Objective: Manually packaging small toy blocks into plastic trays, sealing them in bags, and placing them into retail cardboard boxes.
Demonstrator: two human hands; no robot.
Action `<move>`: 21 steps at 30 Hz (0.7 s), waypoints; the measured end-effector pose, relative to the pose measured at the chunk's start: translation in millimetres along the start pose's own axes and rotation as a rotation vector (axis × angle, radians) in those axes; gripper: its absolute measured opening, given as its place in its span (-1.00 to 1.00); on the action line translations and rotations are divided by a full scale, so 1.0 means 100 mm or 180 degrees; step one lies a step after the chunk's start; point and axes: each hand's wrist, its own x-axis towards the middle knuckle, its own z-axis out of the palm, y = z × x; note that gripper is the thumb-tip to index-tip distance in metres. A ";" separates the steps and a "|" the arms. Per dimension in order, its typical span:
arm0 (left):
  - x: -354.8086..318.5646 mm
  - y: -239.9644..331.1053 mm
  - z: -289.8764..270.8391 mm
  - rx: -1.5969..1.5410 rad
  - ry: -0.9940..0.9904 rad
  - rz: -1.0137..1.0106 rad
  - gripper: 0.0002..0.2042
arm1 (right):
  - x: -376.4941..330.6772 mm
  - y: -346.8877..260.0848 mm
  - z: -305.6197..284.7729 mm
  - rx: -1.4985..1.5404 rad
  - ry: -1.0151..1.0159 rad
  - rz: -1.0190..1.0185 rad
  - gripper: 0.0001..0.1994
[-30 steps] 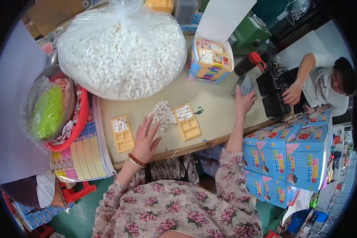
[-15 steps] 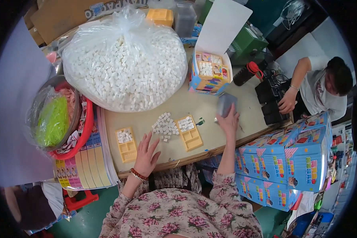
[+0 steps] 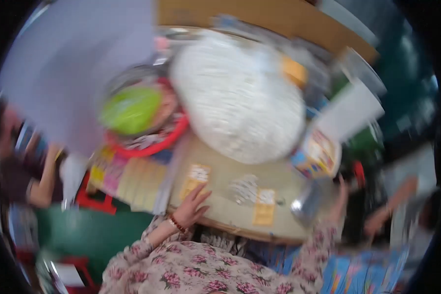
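Observation:
The whole view is smeared by motion. My left hand [image 3: 190, 209] has its fingers spread at the near end of a yellow compartment tray [image 3: 190, 185], whose far compartment holds small white pieces. To the right, a loose pile of white pieces [image 3: 244, 189] lies on the table beside a second yellow tray [image 3: 264, 215], also with white pieces at its far end. My right hand [image 3: 340, 198], blurred, is at the right side of a clear plastic box [image 3: 309, 202]; whether its fingers grip the box is not visible.
A large clear bag of white pieces [image 3: 240, 108] fills the table's back. Left are a red basin [image 3: 169, 142] with a green bag [image 3: 132, 110] and stacked printed sheets [image 3: 142, 179]. An open carton [image 3: 318, 154] stands back right. Co-workers sit at both sides; blue boxes [image 3: 362, 272] are lower right.
The view has swung left, so the table things appear farther right. My left hand has come closer to the left tray. My right hand appears more to the right side of the clear box.

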 end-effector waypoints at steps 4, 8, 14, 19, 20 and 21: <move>-0.07 -0.08 -0.07 -0.0318 -0.0010 0.0064 -0.54 | -0.13 0.07 -0.51 -0.1483 -0.0738 -0.0647 -0.56; -0.10 0.00 -0.29 -0.0476 0.0335 -0.0210 -0.60 | -0.25 0.11 -0.21 -0.2709 -0.0903 -0.2018 -0.45; 0.04 0.09 -0.59 -0.0411 0.0897 -0.0129 -0.67 | -0.40 0.14 -0.13 -0.3192 -0.0352 -0.2607 -0.47; 0.23 -0.07 -0.98 0.0094 0.1526 0.0285 -0.72 | -0.52 0.25 -0.05 -0.3303 0.0169 -0.2689 -0.54; 0.28 -0.09 -1.12 0.0271 0.1775 0.0324 -0.75 | -0.52 0.29 -0.02 -0.3309 0.0266 -0.2709 -0.55; 0.36 -0.13 -1.30 0.0402 0.1975 0.0477 -0.77 | -0.54 0.35 0.00 -0.3329 0.0394 -0.2722 -0.56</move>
